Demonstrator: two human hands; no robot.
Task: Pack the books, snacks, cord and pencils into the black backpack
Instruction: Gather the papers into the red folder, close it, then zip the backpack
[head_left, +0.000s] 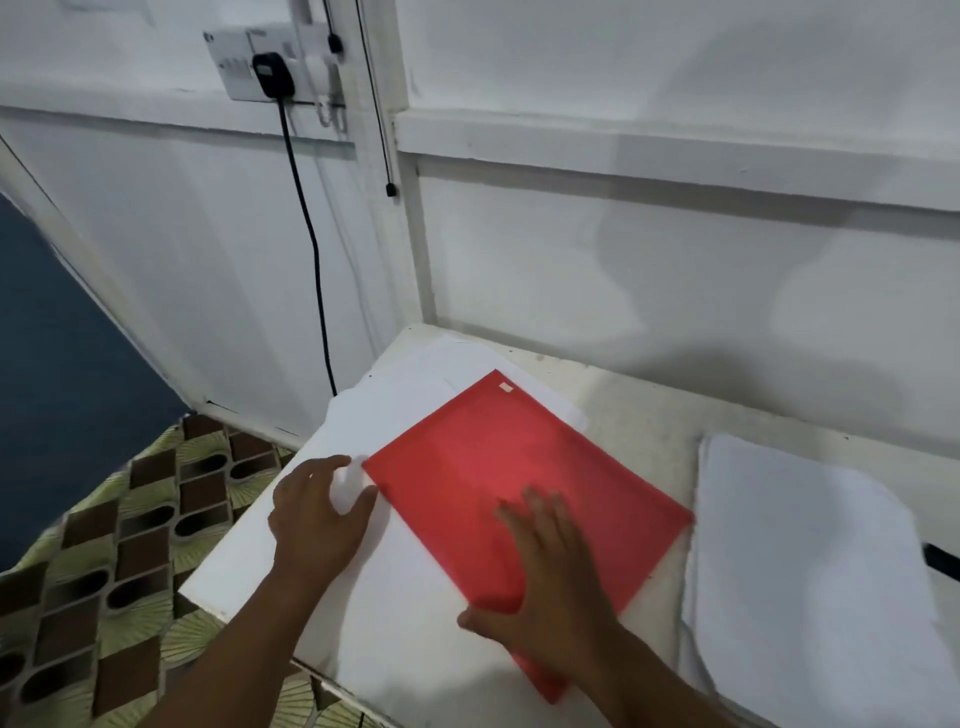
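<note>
Lying under right hand (550, 577): red book (524, 488)

Black object (943, 560), perhaps backpack, cut off

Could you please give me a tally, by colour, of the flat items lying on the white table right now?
Red: 1, the red book under the right hand.
White: 2, the paper sheets by the left hand and the paper stack.
Total: 3

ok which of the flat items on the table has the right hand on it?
The red book, lying angled at the table's middle. The right hand rests flat on its near end. The white paper stack to the right lies untouched.
</note>
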